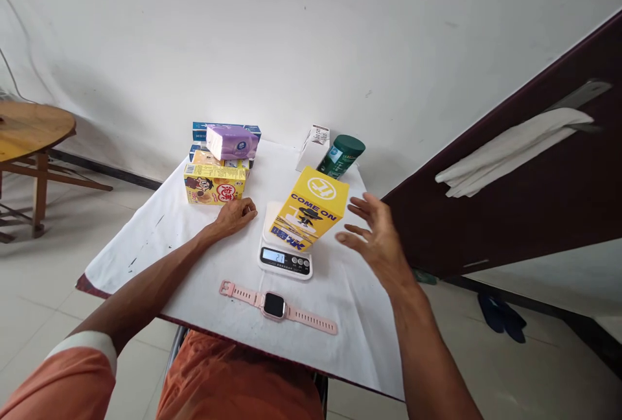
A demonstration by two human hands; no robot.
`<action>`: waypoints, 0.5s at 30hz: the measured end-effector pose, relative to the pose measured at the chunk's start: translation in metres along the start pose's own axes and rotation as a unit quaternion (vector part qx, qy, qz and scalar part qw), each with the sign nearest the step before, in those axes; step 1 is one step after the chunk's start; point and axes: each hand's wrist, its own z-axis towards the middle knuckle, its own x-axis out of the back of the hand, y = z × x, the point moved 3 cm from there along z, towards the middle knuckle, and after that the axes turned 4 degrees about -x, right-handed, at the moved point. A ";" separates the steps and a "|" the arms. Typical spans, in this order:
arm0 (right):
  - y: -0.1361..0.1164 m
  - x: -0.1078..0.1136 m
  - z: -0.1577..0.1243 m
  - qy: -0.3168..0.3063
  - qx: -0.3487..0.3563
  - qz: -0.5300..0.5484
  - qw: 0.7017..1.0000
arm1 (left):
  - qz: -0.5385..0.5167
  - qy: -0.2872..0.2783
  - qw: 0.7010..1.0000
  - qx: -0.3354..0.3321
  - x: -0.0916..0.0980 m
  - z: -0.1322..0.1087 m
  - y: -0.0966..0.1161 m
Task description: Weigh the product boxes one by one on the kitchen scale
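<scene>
- The yellow box [311,207], crisp-edged card, sits slightly askew on the white scale [286,268], its right side reaching past the platform.
- The right hand [368,233] is spread open, fingers bent and thumb apart, just beside the yellow box with a gap between; it holds nothing.
- The left hand [236,215] is loosely curled, part open, near the lower corner of the glossy snack box [214,185]; nothing shows in its grasp.
- A smooth white cloth, creased and dark-flecked, covers the counter [165,245].
- The watch [275,305] lies flat in front of the scale: rounded-square dark screen, pink slotted strap.
- Behind stand a dark green rounded container [341,155] and a narrow white carton [313,146]; opposite, a soft purple pack [232,142] rests upon blue cartons [198,129].
- Writing: "COME ON" on the yellow box's front, above bold blue characters, and a ringed white emblem on top.
- The scale's lit display seems to read 21.
- The snack box bears Chinese characters and a cartoon figure; the container's small print is illegible.
</scene>
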 end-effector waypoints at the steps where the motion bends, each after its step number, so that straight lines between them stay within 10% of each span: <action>1: 0.003 -0.011 0.003 -0.022 -0.007 -0.009 1.000 | 0.004 -0.001 1.000 -0.001 0.000 0.000 0.001; 10: -0.004 -0.044 0.021 -0.078 -0.063 0.031 0.995 | 0.025 -0.016 1.000 0.001 -0.004 -0.002 0.001; 15: -0.036 -0.044 0.063 -0.060 0.018 0.102 0.993 | 0.028 -0.021 0.999 0.007 -0.008 0.000 -0.004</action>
